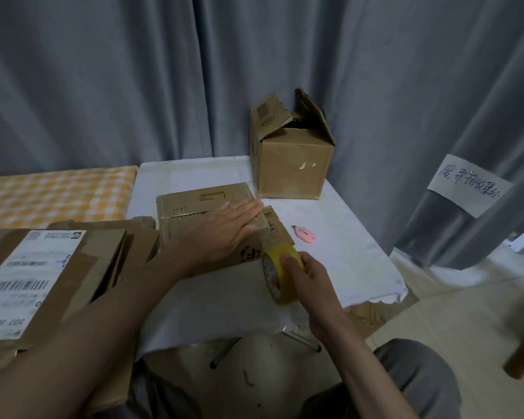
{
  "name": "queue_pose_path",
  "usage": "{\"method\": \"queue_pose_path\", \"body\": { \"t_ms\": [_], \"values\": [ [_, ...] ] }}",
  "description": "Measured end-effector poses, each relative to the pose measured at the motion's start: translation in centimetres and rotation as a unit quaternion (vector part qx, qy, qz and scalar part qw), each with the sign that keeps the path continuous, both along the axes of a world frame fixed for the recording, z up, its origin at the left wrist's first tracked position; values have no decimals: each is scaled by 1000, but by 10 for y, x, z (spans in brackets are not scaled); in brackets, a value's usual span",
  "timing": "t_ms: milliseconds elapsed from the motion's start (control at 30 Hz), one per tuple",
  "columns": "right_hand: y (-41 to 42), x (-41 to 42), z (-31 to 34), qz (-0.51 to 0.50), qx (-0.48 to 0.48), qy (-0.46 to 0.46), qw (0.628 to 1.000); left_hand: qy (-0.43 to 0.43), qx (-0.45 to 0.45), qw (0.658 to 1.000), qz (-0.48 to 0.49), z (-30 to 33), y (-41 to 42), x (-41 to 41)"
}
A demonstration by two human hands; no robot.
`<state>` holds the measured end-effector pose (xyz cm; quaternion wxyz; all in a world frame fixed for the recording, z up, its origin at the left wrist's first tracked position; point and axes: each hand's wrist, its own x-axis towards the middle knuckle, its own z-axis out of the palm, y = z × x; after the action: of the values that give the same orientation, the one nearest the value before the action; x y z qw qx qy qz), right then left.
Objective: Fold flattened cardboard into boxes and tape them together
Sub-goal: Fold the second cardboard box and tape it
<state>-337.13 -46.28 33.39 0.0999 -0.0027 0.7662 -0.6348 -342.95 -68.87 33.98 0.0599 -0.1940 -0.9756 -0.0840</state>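
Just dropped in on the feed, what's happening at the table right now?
A person is taping a brown cardboard box on the white-covered table. The left hand presses flat on the box's top, while the right hand grips a yellow roll of tape at its near edge. A pink box cutter lies unused beside it; an open-topped brown box stands behind.

Single head-worn wide-angle view, looking forward and down, close over the table (pixel 339 243), curtain (pixel 194 71) behind
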Motion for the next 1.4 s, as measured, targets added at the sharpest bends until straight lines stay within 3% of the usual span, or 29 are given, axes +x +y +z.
{"method": "queue_pose_path", "body": {
  "t_ms": [200, 367, 467, 567, 667, 800, 900, 1100, 1267, 1400],
  "values": [
    [4, 0, 0, 6, 37, -12, 999, -21, 6, 999, 29, 6, 9, -1],
    [12, -2, -7, 37, 45, -23, 998, -27, -27, 990, 134, 4, 34, 4],
    [23, -13, -7, 37, 8, -56, 998, -50, -26, 988, 142, 2, 40, 3],
    [33, -48, -9, -4, 17, 2, 1000, -68, -4, 989, 133, 1, 39, 2],
    [32, -95, -15, -21, 145, 82, 986, -67, -7, 989, 131, 1, 40, 3],
    [24, -131, -28, 10, 373, 106, 922, -69, -7, 988, 136, 2, 40, 2],
    [22, -135, -34, 24, 442, 136, 887, -70, -6, 988, 136, 1, 40, 1],
    [35, -124, -28, 17, 282, 207, 937, -60, -4, 989, 134, -5, 39, 0],
    [56, -100, -8, 67, 127, 364, 920, -57, 4, 989, 135, -7, 38, 1],
    [53, -88, 10, 160, 151, 440, 871, -55, 10, 989, 139, -6, 39, 2]
  ]
}}
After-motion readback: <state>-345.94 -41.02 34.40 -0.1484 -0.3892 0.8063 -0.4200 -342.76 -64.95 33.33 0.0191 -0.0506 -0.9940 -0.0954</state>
